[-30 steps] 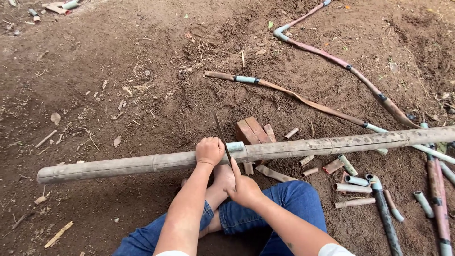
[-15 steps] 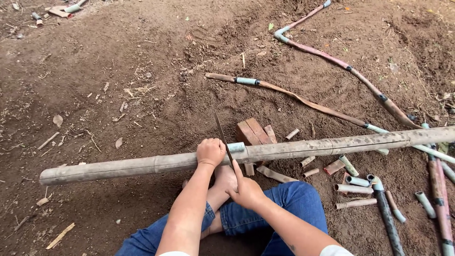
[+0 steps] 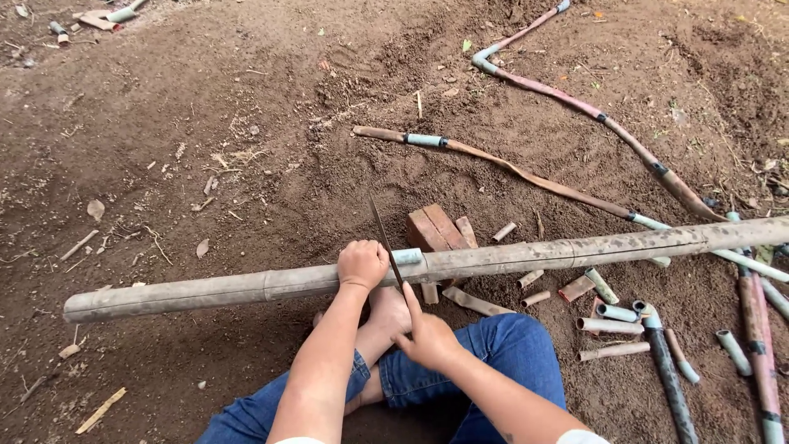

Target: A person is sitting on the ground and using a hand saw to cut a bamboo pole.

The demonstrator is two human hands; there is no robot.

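The left hand [image 3: 362, 263] is clenched over the top of a long bamboo pole [image 3: 526, 253], knuckles up, pressing it down. The right hand [image 3: 427, 333] sits just nearer the body, closed around the handle of a thin saw blade [image 3: 385, 240] with the index finger laid forward along it. The blade stands on edge and crosses the pole just to the right of the left hand, its tip pointing away from the person. Right at the blade, the pole shows a pale, blue-green scraped patch [image 3: 408, 256].

The pole runs nearly level across the whole view — its cut left end [image 3: 74, 307] lies on the soil, its right part passes out of the picture at the edge. Under it, just beyond the blade, it rests on a reddish-brown wooden block [image 3: 436, 227]. A bare foot [image 3: 386, 308] is tucked below the pole between the 2 forearms, and legs in blue jeans [image 3: 501, 345] are folded beneath.

To the right of the knee lies a scatter of short cut bamboo tubes [image 3: 612, 326], some with pale green ends, beside a darker, longer stalk [image 3: 670, 374]. Farther out, 2 thin bent stalks [image 3: 534, 174] trail across the bare brown dirt ground [image 3: 205, 99] — one reddish, with green joints, curving toward the top edge. Dry leaves and chips [image 3: 96, 209] dot the soil on the left, and a few offcuts [image 3: 103, 14] lie in the top left corner.
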